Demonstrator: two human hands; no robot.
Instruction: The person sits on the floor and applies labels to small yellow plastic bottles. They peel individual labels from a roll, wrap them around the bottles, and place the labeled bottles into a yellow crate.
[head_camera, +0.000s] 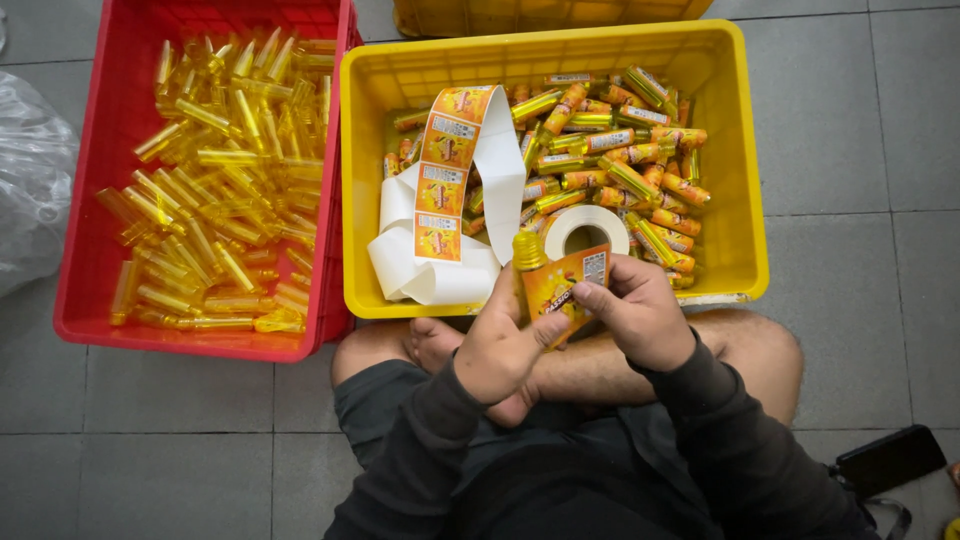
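My left hand (503, 345) grips a small yellow bottle (530, 256) with a yellow cap, held upright over my lap. My right hand (637, 314) presses an orange label (572, 280) onto the bottle's side with thumb and fingers. Just beyond my hands stands a yellow crate (730, 160) holding several labelled bottles (620, 165), a white roll core (586, 229) and a long strip of orange labels (447, 170) on white backing paper trailing over the crate's left half.
A red crate (90, 200) at the left holds several unlabelled yellow bottles (225, 180). A clear plastic bag (30, 180) lies at the far left. A black phone (888, 458) rests on the grey tiled floor at lower right. Another yellow crate (540, 14) sits behind.
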